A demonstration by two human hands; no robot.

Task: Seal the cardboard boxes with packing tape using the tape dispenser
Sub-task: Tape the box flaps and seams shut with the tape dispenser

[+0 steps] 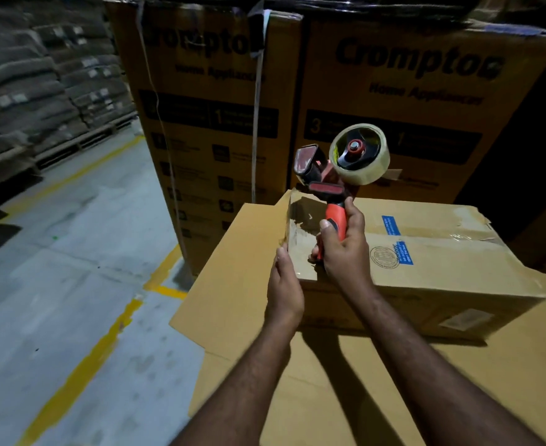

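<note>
Cardboard box (426, 272): brown, lying on its long side atop flat cardboard sheets; directly beneath and behind both hands; blue labels and a round stamp on its top to the right of the right grip; clear tape glints across the top seam; left end flap raised.
Printed cartons (213, 123): tall, stacked upright beyond the box, well past the grip; dark lettering "Crompton" partly legible; a strap hangs down the front of the left one.
Floor (56, 268): grey concrete with yellow lines, to the left of the left hand.
Stacked sacks (40, 75): on pallets, far left, well apart from the hands.
Flat cardboard sheets (233, 284): under the box, below both forearms.
Tape dispenser (336, 185): red and black, held upright above the box's left end, its handle inside the right grip; its head rises above the fist.
Tape roll (360, 152): clear, mounted on the dispenser, above and right of the grip.
Right hand (342, 249): grip closed around the dispenser handle.
Left hand (284, 284): grip loose, fingers extended, fingertips touching the box's left edge, just beside the right hand.
</note>
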